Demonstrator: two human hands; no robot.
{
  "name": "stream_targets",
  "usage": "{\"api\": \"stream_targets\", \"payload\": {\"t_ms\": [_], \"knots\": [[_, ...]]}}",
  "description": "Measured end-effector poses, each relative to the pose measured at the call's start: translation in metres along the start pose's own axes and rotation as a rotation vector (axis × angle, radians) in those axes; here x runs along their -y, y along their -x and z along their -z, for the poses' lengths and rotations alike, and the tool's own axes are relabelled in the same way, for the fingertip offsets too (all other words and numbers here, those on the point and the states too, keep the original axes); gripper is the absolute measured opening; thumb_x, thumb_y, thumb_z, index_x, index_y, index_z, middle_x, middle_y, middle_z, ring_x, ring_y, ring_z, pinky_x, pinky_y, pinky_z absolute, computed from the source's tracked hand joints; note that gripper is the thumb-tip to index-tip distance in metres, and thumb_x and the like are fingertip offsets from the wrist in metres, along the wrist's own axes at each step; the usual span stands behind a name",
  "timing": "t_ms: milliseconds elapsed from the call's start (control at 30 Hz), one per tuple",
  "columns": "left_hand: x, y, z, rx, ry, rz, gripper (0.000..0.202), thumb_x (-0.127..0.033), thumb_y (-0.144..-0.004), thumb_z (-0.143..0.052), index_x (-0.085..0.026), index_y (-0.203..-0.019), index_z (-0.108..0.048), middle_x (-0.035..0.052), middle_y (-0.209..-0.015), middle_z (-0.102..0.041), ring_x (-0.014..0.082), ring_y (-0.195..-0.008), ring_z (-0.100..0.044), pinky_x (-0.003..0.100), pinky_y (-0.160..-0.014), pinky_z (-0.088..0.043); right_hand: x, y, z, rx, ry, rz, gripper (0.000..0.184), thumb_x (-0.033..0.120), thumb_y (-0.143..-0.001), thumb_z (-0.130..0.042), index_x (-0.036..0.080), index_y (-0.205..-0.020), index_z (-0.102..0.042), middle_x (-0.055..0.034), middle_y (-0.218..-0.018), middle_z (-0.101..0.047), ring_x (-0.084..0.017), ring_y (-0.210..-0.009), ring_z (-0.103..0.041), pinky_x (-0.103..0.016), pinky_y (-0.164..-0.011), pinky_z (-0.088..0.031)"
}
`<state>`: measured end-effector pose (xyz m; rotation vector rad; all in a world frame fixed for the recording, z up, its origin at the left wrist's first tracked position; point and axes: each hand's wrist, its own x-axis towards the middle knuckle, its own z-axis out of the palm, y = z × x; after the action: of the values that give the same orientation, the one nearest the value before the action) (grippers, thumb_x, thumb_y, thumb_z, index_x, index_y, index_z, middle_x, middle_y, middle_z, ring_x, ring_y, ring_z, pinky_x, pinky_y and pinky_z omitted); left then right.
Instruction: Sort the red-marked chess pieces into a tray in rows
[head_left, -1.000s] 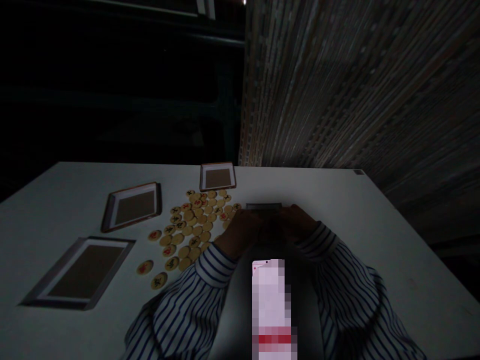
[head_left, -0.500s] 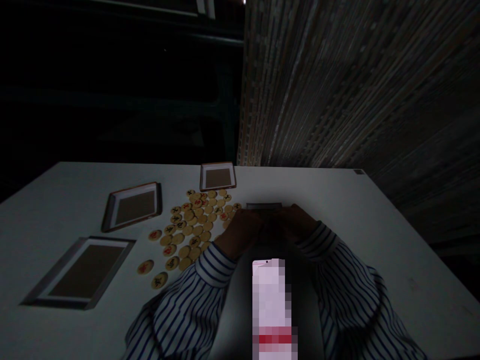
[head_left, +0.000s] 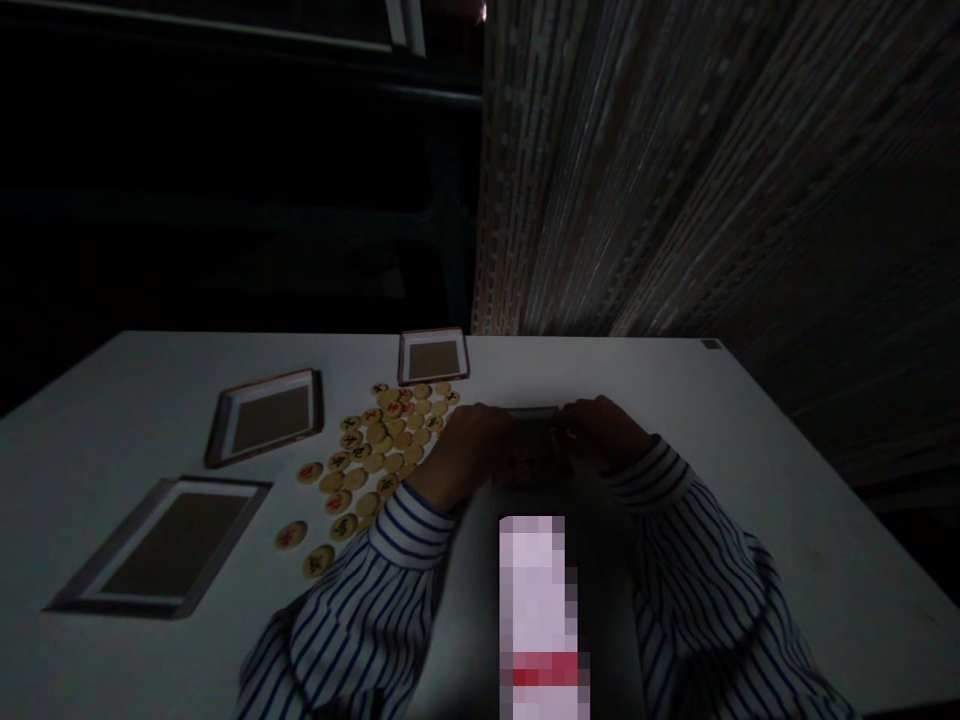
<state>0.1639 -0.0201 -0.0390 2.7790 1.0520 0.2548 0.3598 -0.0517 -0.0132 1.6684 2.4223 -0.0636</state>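
Observation:
A small dark shallow tray [head_left: 531, 412] lies on the table between my hands, with a few round pieces [head_left: 523, 466] faintly visible inside its near part. Across its left side curls my left hand [head_left: 471, 448], fingertips lost in shadow. My right hand [head_left: 606, 432] is bent at the tray's right edge, thumb and fingers pinched together; whatever they hold is too dark to make out. Left of my left hand spreads a loose heap of wooden Chinese chess pieces [head_left: 375, 434] with red or black characters, some showing plain faces. My left forearm covers part of the heap.
Three shallow trays stand on the white table [head_left: 712, 530]: one at the back [head_left: 433, 356], one at mid left [head_left: 264, 415], one at near left [head_left: 161, 545]. A lit phone [head_left: 534, 600], blurred out, is low in front of me. A ribbed stack [head_left: 637, 180] rises behind the table.
My hands have moved apart, left hand leftward and right hand rightward, uncovering the tray's middle and the pieces in it. The heap and the other trays stay put.

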Motion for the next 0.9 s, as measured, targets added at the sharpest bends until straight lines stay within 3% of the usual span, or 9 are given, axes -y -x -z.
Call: {"api": "stream_targets", "payload": {"t_ms": [300,500,733,900], "knots": [[-0.002,0.012,0.020,-0.159,0.035,0.045,0.033,-0.009,-0.079,-0.044,-0.015,-0.108,-0.059,0.0077,-0.104,-0.064,0.0186,-0.097,-0.056,0.032,-0.086,-0.042,0.001,0.011,0.008,-0.084,-0.015,-0.006,0.028,0.024,-0.083,-0.043,0.019,-0.104,-0.061,-0.0078,-0.097,-0.067,-0.021,-0.090,-0.061,-0.031,-0.072,-0.039],[-0.015,0.039,0.025,-0.220,0.002,0.086,0.032,-0.009,-0.081,-0.042,-0.014,-0.109,-0.057,0.0090,-0.102,-0.064,0.0191,-0.097,-0.057,0.033,-0.087,-0.043,0.005,0.020,0.015,-0.149,-0.025,-0.045,0.032,0.028,-0.086,-0.039,0.019,-0.109,-0.059,-0.0077,-0.101,-0.067,-0.021,-0.092,-0.060,-0.031,-0.075,-0.041],[-0.025,0.078,-0.005,-0.421,0.017,0.181,0.029,-0.016,-0.084,-0.043,-0.014,-0.110,-0.055,0.0093,-0.106,-0.063,0.0211,-0.096,-0.057,0.037,-0.085,-0.047,0.021,0.035,-0.008,-0.351,-0.107,-0.082,0.031,0.026,-0.087,-0.039,0.019,-0.107,-0.061,-0.0073,-0.104,-0.066,-0.020,-0.094,-0.059,-0.032,-0.079,-0.041],[-0.026,0.096,-0.033,-0.552,0.100,0.211,0.027,-0.020,-0.085,-0.044,-0.016,-0.110,-0.055,0.0083,-0.106,-0.063,0.0204,-0.099,-0.057,0.038,-0.087,-0.047,0.029,0.042,-0.043,-0.650,-0.258,-0.123,0.027,0.026,-0.086,-0.042,0.018,-0.102,-0.062,-0.0071,-0.102,-0.066,-0.020,-0.093,-0.058,-0.033,-0.081,-0.043]]}}
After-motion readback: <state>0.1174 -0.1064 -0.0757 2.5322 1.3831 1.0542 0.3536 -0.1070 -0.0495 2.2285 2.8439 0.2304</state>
